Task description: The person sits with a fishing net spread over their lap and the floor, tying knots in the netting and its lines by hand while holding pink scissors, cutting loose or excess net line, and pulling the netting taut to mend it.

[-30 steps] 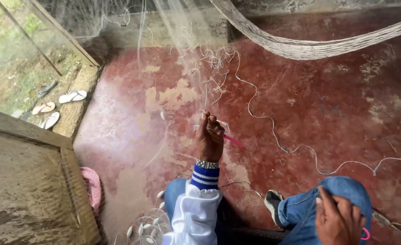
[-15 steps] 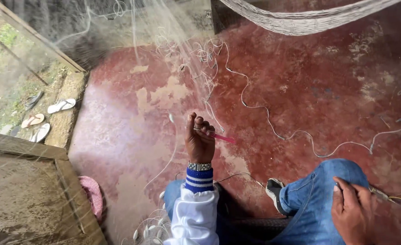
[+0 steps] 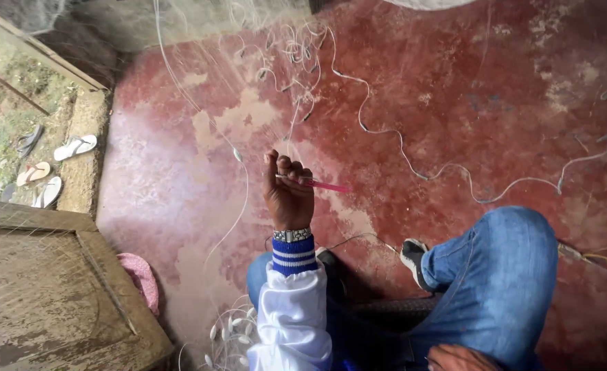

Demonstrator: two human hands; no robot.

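My left hand point(image 3: 286, 196) is raised in front of me, fingers curled around a thin pink netting needle point(image 3: 324, 184) that points right. It wears a metal watch and a white sleeve with a blue striped cuff. Fine, almost transparent fishing net point(image 3: 262, 75) hangs before the hand, and its white cord with small weights point(image 3: 399, 148) winds across the red floor. Only the top of my right hand point(image 3: 458, 357) shows at the bottom edge, beside my right knee in blue jeans point(image 3: 502, 275); its fingers are hidden.
A worn red concrete floor point(image 3: 454, 82) spreads ahead. A weathered wooden door point(image 3: 42, 288) stands at lower left with a pink slipper point(image 3: 142, 278) beside it. Several sandals point(image 3: 56, 161) lie outside past the step. White floats point(image 3: 231, 333) are bunched by my left leg.
The view has tilted downward. My left hand stays raised with the pink needle. My right hand has slid off my knee to the bottom edge of the view.
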